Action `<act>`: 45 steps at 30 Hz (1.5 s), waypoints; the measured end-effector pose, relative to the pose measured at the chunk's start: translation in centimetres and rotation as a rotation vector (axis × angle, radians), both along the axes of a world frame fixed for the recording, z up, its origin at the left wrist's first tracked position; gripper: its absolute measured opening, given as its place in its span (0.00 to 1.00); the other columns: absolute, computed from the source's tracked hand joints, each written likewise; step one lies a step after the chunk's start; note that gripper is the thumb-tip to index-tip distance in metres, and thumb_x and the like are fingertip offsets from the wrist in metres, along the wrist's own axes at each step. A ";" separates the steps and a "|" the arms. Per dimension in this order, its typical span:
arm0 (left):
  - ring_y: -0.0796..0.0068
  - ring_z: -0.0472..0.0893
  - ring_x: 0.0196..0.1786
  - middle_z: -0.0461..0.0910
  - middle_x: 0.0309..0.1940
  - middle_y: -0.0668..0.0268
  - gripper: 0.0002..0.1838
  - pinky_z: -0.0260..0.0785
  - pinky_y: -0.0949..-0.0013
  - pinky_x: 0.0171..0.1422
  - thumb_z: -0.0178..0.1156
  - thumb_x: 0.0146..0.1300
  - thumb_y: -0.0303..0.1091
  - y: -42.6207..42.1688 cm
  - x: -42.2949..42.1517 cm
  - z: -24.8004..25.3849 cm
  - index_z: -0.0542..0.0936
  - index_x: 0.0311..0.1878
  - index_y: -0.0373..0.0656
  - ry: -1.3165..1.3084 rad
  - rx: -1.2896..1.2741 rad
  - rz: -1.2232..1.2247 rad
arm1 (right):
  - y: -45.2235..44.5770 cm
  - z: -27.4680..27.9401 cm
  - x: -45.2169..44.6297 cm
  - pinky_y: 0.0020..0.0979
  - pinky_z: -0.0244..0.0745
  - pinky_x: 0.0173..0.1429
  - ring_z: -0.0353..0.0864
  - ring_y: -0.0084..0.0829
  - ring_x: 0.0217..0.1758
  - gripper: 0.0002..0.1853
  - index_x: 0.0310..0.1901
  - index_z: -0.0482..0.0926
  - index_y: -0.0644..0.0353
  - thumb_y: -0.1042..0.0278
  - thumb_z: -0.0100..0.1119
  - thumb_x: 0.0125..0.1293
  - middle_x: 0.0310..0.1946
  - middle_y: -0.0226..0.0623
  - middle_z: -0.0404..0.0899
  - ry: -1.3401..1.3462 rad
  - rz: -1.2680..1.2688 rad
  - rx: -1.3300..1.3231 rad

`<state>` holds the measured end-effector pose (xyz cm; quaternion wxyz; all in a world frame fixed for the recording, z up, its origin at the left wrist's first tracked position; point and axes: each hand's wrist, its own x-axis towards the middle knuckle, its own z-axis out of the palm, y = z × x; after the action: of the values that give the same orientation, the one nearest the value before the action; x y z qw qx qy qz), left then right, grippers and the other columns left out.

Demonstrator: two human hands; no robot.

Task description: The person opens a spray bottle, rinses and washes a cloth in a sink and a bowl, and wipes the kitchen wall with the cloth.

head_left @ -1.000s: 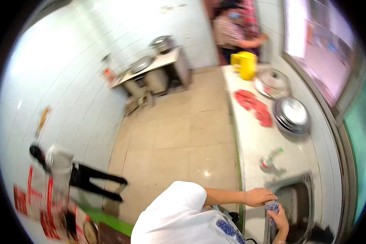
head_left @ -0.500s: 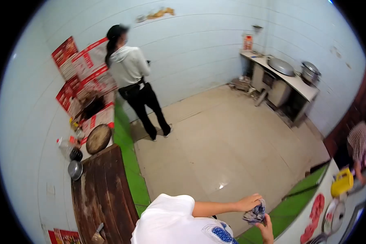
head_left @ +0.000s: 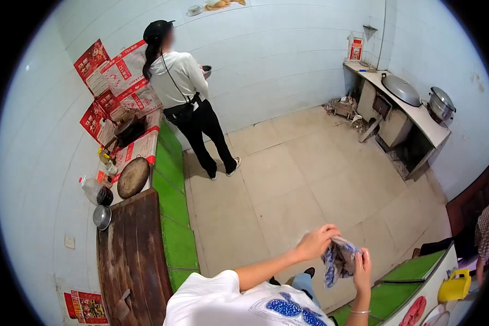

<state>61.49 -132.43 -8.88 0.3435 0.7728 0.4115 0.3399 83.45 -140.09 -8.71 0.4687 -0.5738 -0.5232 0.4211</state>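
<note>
A crumpled blue and white cloth (head_left: 338, 262) hangs between my two hands, above the tiled floor. My left hand (head_left: 316, 242) pinches its upper left part. On the cloth's right edge are the closed fingers of my right hand (head_left: 362, 267), with a bracelet on that wrist. The cloth is partly spread and droops below the fingers.
A dark wooden board (head_left: 133, 255) with a cleaver (head_left: 123, 305) lies at left, beside a round board (head_left: 133, 177). A person (head_left: 185, 98) stands near the wall holding a bowl. Another person (head_left: 488, 233) is at far right, near a yellow jug (head_left: 454, 286).
The view has swung left from the sink counter toward the room and wooden board. My hands have lifted away from the sink, and the cloth, bunched before, is now more spread.
</note>
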 end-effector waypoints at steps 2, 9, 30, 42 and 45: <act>0.58 0.78 0.56 0.76 0.55 0.62 0.16 0.74 0.61 0.56 0.54 0.64 0.25 2.1 1.9 0.0 0.79 0.54 0.48 0.043 0.030 0.073 | 2.9 1.0 1.6 0.23 0.66 0.44 0.65 0.19 0.36 0.09 0.42 0.75 0.64 0.67 0.50 0.74 0.33 0.28 0.71 -0.029 0.050 0.051; 0.62 0.80 0.47 0.78 0.47 0.61 0.14 0.73 0.62 0.48 0.53 0.68 0.30 7.0 4.6 -1.6 0.76 0.56 0.47 0.009 -0.081 0.221 | 9.5 3.4 5.3 0.22 0.67 0.39 0.68 0.17 0.33 0.11 0.42 0.78 0.66 0.66 0.52 0.73 0.29 0.24 0.74 -0.027 0.191 -0.019; 0.76 0.76 0.60 0.76 0.59 0.66 0.20 0.73 0.63 0.64 0.44 0.78 0.41 19.7 1.2 -5.6 0.68 0.68 0.47 -0.966 -1.123 -0.033 | 26.5 8.6 -2.5 0.23 0.75 0.50 0.79 0.19 0.44 0.14 0.53 0.78 0.68 0.66 0.53 0.74 0.43 0.31 0.82 0.598 0.108 -0.115; 0.71 0.71 0.67 0.70 0.67 0.69 0.27 0.62 0.58 0.71 0.39 0.77 0.54 23.4 -4.8 -4.9 0.64 0.72 0.49 -1.034 -1.277 -0.179 | 31.7 5.6 -10.2 0.25 0.72 0.58 0.76 0.21 0.52 0.19 0.60 0.74 0.70 0.68 0.55 0.73 0.50 0.34 0.80 0.503 0.129 -0.054; 0.67 0.72 0.67 0.72 0.66 0.66 0.30 0.63 0.55 0.70 0.38 0.76 0.58 24.0 -6.9 -4.7 0.65 0.71 0.50 -1.238 -1.337 -0.219 | 32.2 5.9 -12.6 0.26 0.72 0.58 0.76 0.23 0.52 0.21 0.63 0.72 0.68 0.70 0.55 0.71 0.49 0.33 0.80 0.317 0.324 -0.080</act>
<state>54.59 -108.41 -13.58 0.9085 0.1276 0.1897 0.3499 70.81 -107.89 -2.86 0.4481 -0.4272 -0.5113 0.5961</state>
